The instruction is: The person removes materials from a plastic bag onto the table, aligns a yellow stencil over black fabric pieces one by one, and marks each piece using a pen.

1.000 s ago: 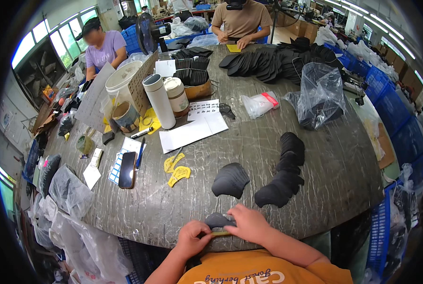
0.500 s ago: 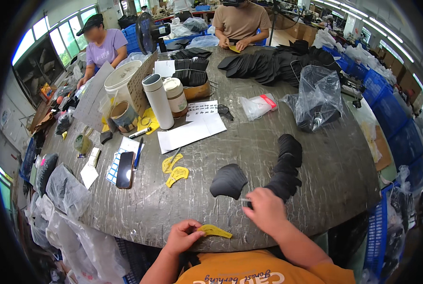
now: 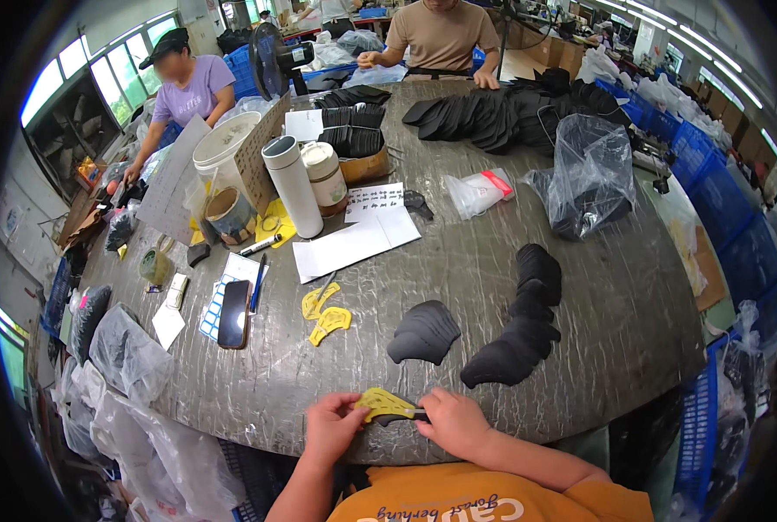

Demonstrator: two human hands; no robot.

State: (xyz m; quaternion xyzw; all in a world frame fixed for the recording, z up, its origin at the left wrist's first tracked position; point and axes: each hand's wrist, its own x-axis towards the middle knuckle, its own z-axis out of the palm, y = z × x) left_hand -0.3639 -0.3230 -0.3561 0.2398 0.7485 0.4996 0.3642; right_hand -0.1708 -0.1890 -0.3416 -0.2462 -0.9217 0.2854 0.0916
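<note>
My left hand (image 3: 334, 424) pinches a curved yellow cut-out template (image 3: 378, 402) near the table's front edge. Under the template shows the edge of a black curved piece (image 3: 395, 421). From the right, my right hand (image 3: 455, 424) closes on a thin silver pen-like tool (image 3: 414, 411), its tip at the template. Whether those fingers also grip the black piece is hidden. Beyond my hands lies a small fanned stack of black pieces (image 3: 423, 332). A longer curving row of black pieces (image 3: 528, 326) is to its right. Two more yellow templates (image 3: 329, 324) lie on the left, with a thin metal tool across one.
A phone (image 3: 234, 313), blue pen (image 3: 258, 283) and papers (image 3: 358, 248) lie to the left. Behind them stand a white flask (image 3: 292, 187), a jar (image 3: 323, 178) and a bucket (image 3: 225, 143). Clear plastic bags (image 3: 584, 178) and black piles (image 3: 484, 122) lie farther back. Two people work across the table.
My right hand has moved left from the black row to the template. A black piece now lies under the template, which has turned. The person across has parted their hands.
</note>
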